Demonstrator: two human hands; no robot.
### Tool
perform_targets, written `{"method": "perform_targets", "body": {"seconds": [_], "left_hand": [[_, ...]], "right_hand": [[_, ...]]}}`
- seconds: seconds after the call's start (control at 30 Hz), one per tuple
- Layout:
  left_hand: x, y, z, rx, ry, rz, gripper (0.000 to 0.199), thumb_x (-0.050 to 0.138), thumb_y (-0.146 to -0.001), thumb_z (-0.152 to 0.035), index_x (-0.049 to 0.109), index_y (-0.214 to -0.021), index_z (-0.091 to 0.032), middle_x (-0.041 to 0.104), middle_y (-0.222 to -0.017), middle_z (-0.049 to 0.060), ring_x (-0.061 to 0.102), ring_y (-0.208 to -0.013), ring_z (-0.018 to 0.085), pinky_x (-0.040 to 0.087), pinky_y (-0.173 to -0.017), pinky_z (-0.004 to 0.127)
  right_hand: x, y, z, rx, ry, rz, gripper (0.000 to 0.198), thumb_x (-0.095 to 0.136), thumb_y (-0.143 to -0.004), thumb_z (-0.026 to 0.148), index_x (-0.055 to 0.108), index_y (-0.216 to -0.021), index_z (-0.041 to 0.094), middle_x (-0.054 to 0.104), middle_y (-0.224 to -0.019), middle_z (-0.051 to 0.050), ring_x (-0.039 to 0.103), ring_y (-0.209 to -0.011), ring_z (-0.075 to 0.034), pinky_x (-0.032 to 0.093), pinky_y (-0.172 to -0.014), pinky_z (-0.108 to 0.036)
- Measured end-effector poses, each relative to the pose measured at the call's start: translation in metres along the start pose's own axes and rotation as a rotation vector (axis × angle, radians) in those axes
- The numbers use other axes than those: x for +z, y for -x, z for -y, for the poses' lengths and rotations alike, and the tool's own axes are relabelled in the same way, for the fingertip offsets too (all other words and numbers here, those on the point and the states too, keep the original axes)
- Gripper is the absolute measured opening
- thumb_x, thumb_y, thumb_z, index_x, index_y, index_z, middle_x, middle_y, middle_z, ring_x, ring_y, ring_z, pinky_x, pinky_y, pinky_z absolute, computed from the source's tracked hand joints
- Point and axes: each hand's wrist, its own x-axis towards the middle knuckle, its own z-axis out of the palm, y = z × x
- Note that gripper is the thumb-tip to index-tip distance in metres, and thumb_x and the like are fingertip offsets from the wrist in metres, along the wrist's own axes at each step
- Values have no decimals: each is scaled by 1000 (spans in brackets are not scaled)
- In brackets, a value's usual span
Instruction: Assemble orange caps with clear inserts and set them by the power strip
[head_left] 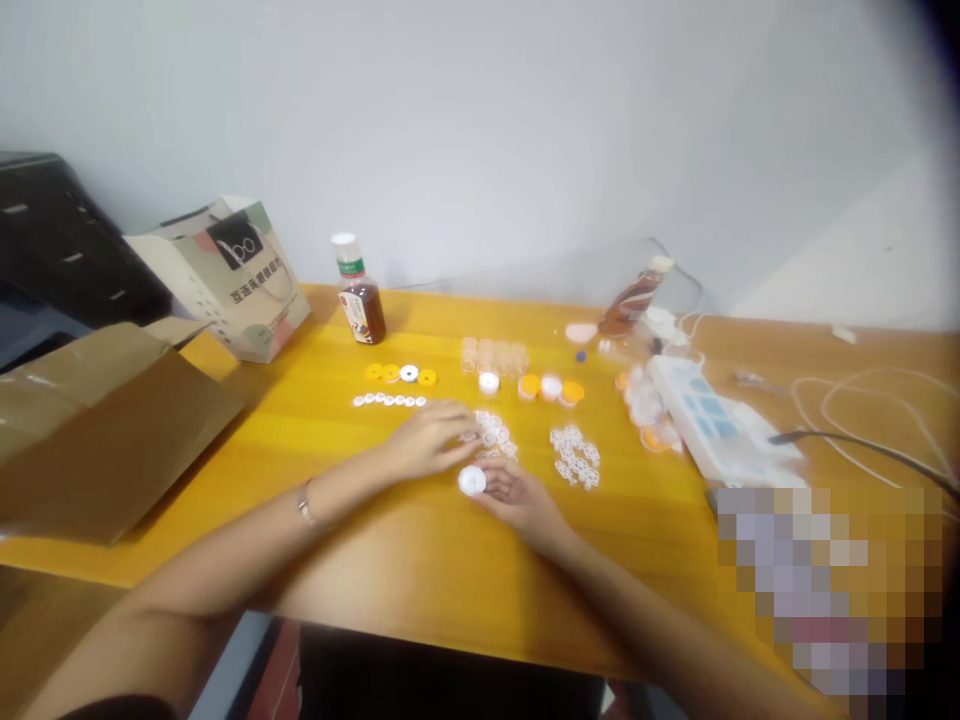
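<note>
My right hand (517, 495) is closed on a white round cap-like disc (472, 481), held by its edge over the table. Just beyond it, my left hand (431, 438) reaches to a pile of small white plastic pieces (493, 432). Its thumb and fingers are apart at the pile's left side, and I see nothing held in them. A second pile of white pieces (576, 458) lies to the right. Behind the hands are a row of small white discs (390, 400), yellow and white rings (391, 373), a lone white disc (489, 383) and orange and white round parts (551, 388).
Clear cups (495, 357) stand at the back. A dark drink bottle (364, 310), a paper bag (247, 285) and a cardboard box (112, 440) are on the left. On the right lie a tilted bottle (634, 300), a white power strip (705, 420) and loose cables (847, 440).
</note>
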Motion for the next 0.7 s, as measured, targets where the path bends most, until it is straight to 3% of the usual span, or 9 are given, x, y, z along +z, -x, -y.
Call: {"method": "perform_targets", "body": {"seconds": [0.17, 0.3, 0.5, 0.63, 0.7], "left_hand": [[26, -78, 26, 49, -180, 123, 21, 42, -87, -22, 61, -96, -15, 58, -96, 8, 52, -92, 19, 37, -81, 31], [53, -114, 37, 1, -217, 141, 18, 44, -84, -15, 61, -88, -12, 56, -95, 11, 50, -95, 23, 34, -83, 37], [64, -123, 42, -17, -148, 116, 12, 48, -79, -10, 60, -78, -11, 56, -90, 11, 50, -92, 23, 35, -82, 37], [47, -110, 38, -11, -41, 47, 7, 50, -79, -12, 57, -81, -13, 55, -99, 10, 50, -97, 20, 37, -84, 34], [33, -93, 33, -35, 191, -28, 4, 52, -81, -17, 54, -81, -14, 54, -108, 11, 49, -105, 19, 38, -87, 34]], "right_hand": [[0, 1, -1, 15, 18, 23, 36, 70, -67, 29, 54, -98, 19, 66, -89, -4, 64, -83, -15, 49, -83, -34], [-1, 1, -1, 14, 11, 25, 37, 71, -66, 30, 54, -97, 20, 66, -89, -4, 64, -81, -15, 50, -81, -34], [0, 1, 0, 21, 9, 34, 38, 71, -65, 30, 53, -97, 20, 65, -87, -3, 64, -79, -14, 51, -80, -34], [-1, 3, 0, 18, 1, 31, 39, 72, -65, 30, 53, -98, 21, 65, -87, -3, 64, -80, -15, 51, -81, -35], [0, 4, 2, 11, 3, 7, 39, 72, -65, 30, 53, -98, 21, 65, -86, -3, 64, -80, -15, 51, -80, -35]]}}
